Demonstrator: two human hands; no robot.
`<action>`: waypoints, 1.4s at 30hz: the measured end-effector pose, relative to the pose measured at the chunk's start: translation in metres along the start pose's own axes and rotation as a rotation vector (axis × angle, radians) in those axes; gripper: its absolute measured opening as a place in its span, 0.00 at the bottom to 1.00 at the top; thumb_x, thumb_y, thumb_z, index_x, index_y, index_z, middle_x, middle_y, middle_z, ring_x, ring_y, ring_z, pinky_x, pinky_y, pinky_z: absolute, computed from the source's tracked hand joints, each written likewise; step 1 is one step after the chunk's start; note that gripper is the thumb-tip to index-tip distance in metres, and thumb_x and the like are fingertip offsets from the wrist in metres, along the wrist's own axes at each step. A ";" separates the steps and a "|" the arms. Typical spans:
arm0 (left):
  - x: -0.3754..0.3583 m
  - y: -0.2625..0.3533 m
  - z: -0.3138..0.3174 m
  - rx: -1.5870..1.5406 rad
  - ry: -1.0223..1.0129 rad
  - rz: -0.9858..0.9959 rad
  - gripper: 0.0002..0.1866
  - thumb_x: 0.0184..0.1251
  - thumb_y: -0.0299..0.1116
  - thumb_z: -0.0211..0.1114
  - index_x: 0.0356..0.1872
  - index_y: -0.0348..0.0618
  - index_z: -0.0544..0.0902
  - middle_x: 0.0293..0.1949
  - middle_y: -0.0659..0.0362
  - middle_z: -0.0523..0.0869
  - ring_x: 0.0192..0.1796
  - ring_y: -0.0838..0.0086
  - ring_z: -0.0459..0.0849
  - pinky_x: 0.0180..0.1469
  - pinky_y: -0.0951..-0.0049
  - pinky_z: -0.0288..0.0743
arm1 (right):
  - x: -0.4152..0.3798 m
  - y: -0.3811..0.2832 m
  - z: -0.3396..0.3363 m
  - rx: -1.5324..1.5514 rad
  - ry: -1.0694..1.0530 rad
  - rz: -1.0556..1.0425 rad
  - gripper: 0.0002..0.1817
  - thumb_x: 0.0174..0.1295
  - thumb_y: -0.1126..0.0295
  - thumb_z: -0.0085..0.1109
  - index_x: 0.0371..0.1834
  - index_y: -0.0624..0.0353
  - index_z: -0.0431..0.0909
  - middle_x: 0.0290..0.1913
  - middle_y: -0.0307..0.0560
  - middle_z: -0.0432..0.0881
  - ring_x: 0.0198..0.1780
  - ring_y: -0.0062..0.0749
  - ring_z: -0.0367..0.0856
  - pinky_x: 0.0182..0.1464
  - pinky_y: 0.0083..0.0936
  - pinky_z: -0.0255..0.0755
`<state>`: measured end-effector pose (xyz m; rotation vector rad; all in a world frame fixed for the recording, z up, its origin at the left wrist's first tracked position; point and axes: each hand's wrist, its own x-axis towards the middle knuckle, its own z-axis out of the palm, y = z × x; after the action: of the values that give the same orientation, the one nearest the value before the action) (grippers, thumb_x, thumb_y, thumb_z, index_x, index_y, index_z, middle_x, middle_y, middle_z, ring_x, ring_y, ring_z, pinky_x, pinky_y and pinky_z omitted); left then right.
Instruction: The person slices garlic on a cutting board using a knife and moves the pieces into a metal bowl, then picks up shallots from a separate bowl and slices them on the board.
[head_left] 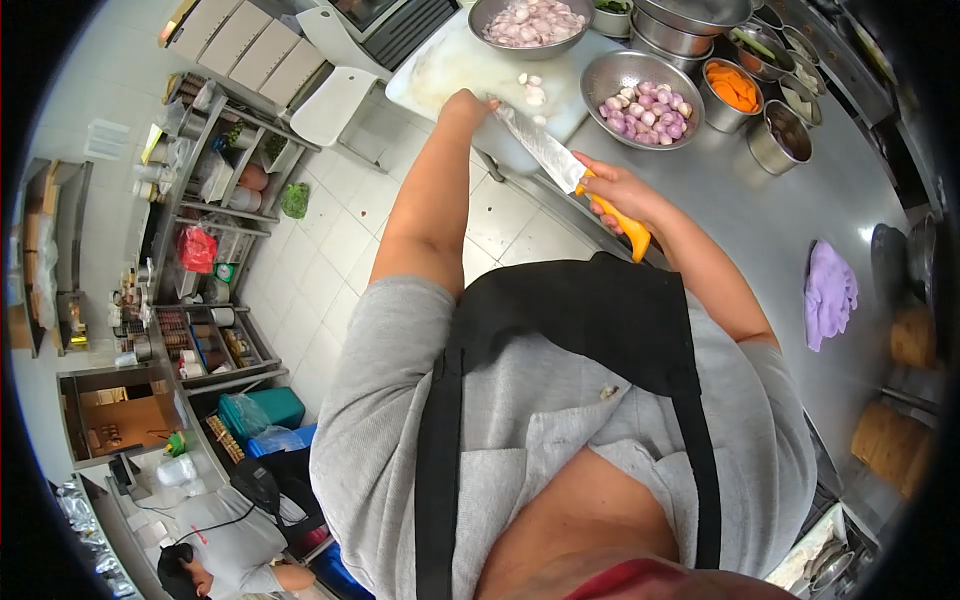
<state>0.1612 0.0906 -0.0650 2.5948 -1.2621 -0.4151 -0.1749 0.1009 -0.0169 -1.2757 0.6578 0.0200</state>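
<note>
My right hand point(618, 192) is wrapped round the orange handle of a large knife point(545, 150), its blade slanting up and left past the edge of a white cutting board point(440, 75). Near the blade's tip is my left hand point(466, 108), its fingers drawn together; what they hold, if anything, is too small to name. Some peeled shallots point(535, 96) lie on the board. A metal bowl of sliced shallots point(525, 22) sits at the board's far side. Right of the board stands a colander with whole purple shallots point(645, 112).
Metal containers, one with sliced carrots point(733, 87), stand on the steel counter point(730, 180). A purple cloth point(831, 295) lies farther right. A white chair point(335, 105) and loaded shelves point(205, 180) are on the left. Another person point(225, 535) is at the lower left.
</note>
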 end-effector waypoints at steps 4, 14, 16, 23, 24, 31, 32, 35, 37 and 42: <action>-0.001 -0.009 0.005 -0.133 0.107 -0.009 0.24 0.60 0.49 0.63 0.41 0.33 0.82 0.38 0.43 0.85 0.42 0.55 0.84 0.47 0.62 0.75 | 0.017 0.000 0.005 -0.077 0.084 -0.037 0.31 0.67 0.61 0.46 0.74 0.37 0.52 0.23 0.36 0.68 0.15 0.19 0.65 0.16 0.19 0.62; -0.099 0.048 -0.007 -0.029 0.531 0.729 0.17 0.49 0.24 0.59 0.42 0.56 0.83 0.60 0.54 0.74 0.62 0.60 0.70 0.63 0.58 0.60 | 0.012 -0.026 0.018 -1.067 0.401 -0.356 0.28 0.62 0.67 0.47 0.68 0.37 0.64 0.39 0.52 0.82 0.39 0.41 0.82 0.40 0.36 0.75; -0.107 0.048 -0.005 0.041 0.516 0.835 0.16 0.50 0.25 0.60 0.41 0.58 0.83 0.57 0.59 0.76 0.62 0.63 0.71 0.64 0.56 0.58 | -0.001 -0.044 0.029 -1.144 0.384 -0.214 0.29 0.59 0.70 0.48 0.67 0.37 0.66 0.47 0.54 0.81 0.50 0.46 0.79 0.51 0.38 0.72; -0.063 0.030 0.003 0.096 0.425 0.914 0.09 0.56 0.34 0.61 0.37 0.59 0.86 0.49 0.70 0.84 0.63 0.70 0.73 0.67 0.56 0.56 | -0.015 -0.038 0.024 -1.131 0.446 -0.280 0.27 0.57 0.71 0.50 0.64 0.39 0.70 0.46 0.56 0.81 0.47 0.46 0.80 0.50 0.39 0.73; -0.056 0.026 0.004 0.092 0.425 0.915 0.09 0.56 0.34 0.61 0.37 0.59 0.86 0.49 0.70 0.84 0.63 0.70 0.73 0.67 0.56 0.56 | -0.026 -0.037 0.021 -1.103 0.441 -0.311 0.27 0.57 0.71 0.50 0.64 0.40 0.70 0.45 0.56 0.81 0.46 0.47 0.80 0.49 0.40 0.73; -0.008 -0.002 0.021 -0.076 0.471 0.776 0.09 0.62 0.29 0.60 0.42 0.46 0.84 0.51 0.57 0.83 0.58 0.61 0.77 0.60 0.61 0.69 | -0.082 -0.023 0.020 -1.063 0.505 -0.139 0.28 0.59 0.69 0.52 0.66 0.42 0.67 0.43 0.62 0.79 0.44 0.55 0.79 0.46 0.42 0.72; -0.017 0.005 0.018 -0.282 0.444 0.592 0.11 0.64 0.29 0.57 0.45 0.45 0.83 0.51 0.54 0.82 0.57 0.59 0.78 0.59 0.62 0.70 | -0.079 -0.021 0.020 -1.060 0.506 -0.132 0.28 0.59 0.69 0.52 0.66 0.42 0.67 0.43 0.62 0.79 0.44 0.55 0.79 0.46 0.42 0.72; -0.024 0.015 0.018 -0.524 0.423 0.308 0.13 0.69 0.32 0.54 0.49 0.43 0.81 0.51 0.50 0.81 0.54 0.58 0.79 0.58 0.64 0.71 | -0.043 -0.016 0.012 -1.062 0.595 -0.128 0.28 0.61 0.68 0.51 0.67 0.41 0.65 0.40 0.62 0.79 0.43 0.55 0.79 0.46 0.43 0.72; -0.018 0.012 0.021 -0.562 0.430 0.212 0.14 0.71 0.34 0.52 0.52 0.42 0.80 0.52 0.48 0.81 0.53 0.58 0.79 0.58 0.65 0.70 | -0.017 -0.012 0.013 -1.208 0.664 -0.129 0.28 0.62 0.68 0.50 0.67 0.40 0.64 0.39 0.61 0.79 0.42 0.53 0.79 0.45 0.43 0.73; 0.001 -0.004 0.029 -0.944 0.479 0.228 0.16 0.71 0.36 0.51 0.53 0.41 0.79 0.51 0.49 0.82 0.54 0.60 0.79 0.58 0.67 0.69 | -0.008 -0.027 0.043 -1.192 0.487 -0.142 0.28 0.62 0.69 0.46 0.69 0.45 0.62 0.43 0.61 0.79 0.44 0.54 0.80 0.47 0.43 0.72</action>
<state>0.1542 0.0901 -0.0938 1.6005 -0.8672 -0.2328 -0.1529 0.1335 0.0160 -2.5218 1.0225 -0.0219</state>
